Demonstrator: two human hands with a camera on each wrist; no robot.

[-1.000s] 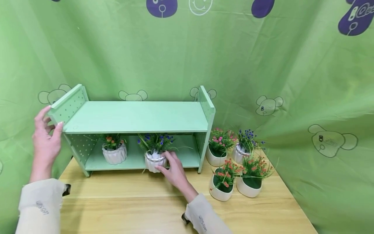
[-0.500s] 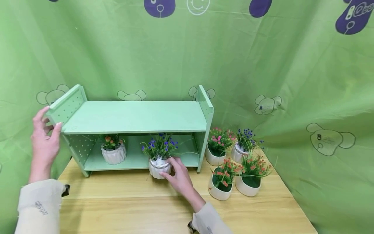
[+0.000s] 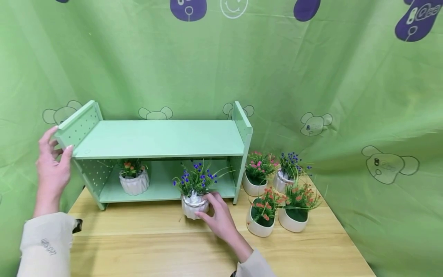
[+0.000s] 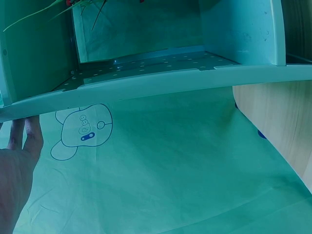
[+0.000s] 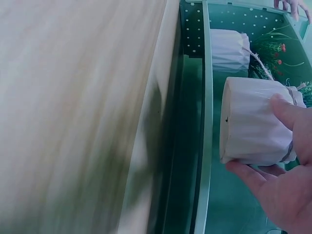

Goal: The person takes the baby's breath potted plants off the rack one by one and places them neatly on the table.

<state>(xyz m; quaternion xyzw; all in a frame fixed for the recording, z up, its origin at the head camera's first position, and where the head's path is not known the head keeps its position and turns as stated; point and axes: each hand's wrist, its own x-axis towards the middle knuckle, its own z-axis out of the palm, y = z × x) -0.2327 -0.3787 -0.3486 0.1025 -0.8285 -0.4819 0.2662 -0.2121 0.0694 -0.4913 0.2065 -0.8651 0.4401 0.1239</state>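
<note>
My left hand (image 3: 53, 169) holds the upper front corner of the left side panel of a light green two-tier shelf (image 3: 159, 138), thumb on the front edge. My right hand (image 3: 221, 221) grips a white fluted flowerpot (image 3: 194, 207) with blue artificial flowers (image 3: 197, 177), thumb and fingers on its right side. This pot is at the front of the lower tier, overlapping its front edge in the head view. In the right wrist view the flowerpot (image 5: 256, 122) shows its side, and its flowers are mostly cut off. Another white fluted pot (image 3: 135, 184), with orange flowers, stands on the lower tier's left.
Right of the shelf, several potted plants stand grouped on the wooden table (image 3: 155, 246): a pink-flowered pot (image 3: 255, 187), a blue-flowered pot (image 3: 282, 182), and two orange-flowered pots, one nearer (image 3: 259, 227) and one farther right (image 3: 294, 222). A green curtain (image 3: 207, 69) hangs behind.
My right hand has drawn the blue-flowered flowerpot forward and to the right, from the lower tier towards me. My left hand keeps its hold on the shelf's corner.
</note>
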